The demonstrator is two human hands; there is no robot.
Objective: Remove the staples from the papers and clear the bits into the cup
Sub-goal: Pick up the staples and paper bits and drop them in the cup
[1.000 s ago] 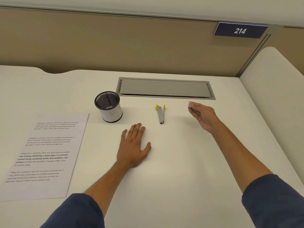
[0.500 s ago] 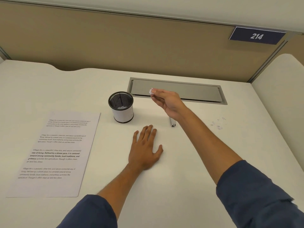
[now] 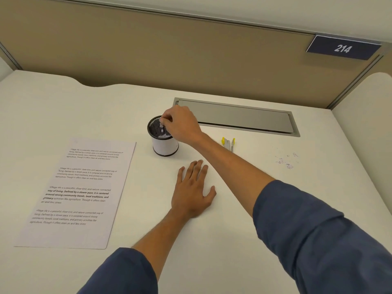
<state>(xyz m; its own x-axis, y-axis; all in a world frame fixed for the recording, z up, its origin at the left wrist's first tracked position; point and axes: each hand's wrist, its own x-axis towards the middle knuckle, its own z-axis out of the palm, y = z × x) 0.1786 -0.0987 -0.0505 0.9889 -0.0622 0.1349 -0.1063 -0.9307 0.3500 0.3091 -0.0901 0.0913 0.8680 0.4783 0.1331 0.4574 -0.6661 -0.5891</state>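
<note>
A black mesh cup [image 3: 165, 146] with a white band stands mid-desk. My right hand [image 3: 180, 124] hovers over its mouth, fingertips pinched on small white bits, and some bits show just below the fingers and inside the cup. My left hand [image 3: 192, 193] lies flat and open on the desk in front of the cup, holding nothing. A printed sheet of paper [image 3: 78, 192] lies to the left. The grey staple remover [image 3: 228, 144] with yellow tabs rests right of the cup, partly behind my right forearm. More loose bits [image 3: 286, 161] are scattered at the right.
A grey metal cable flap [image 3: 244, 117] is set into the desk behind the cup. Tan partition walls close off the back and right, with a "214" sign [image 3: 342, 48] at the upper right.
My right hand has carried the pinched bits leftward from the right side of the desk, past the staple remover, to just over the cup. The left hand has stayed flat.
</note>
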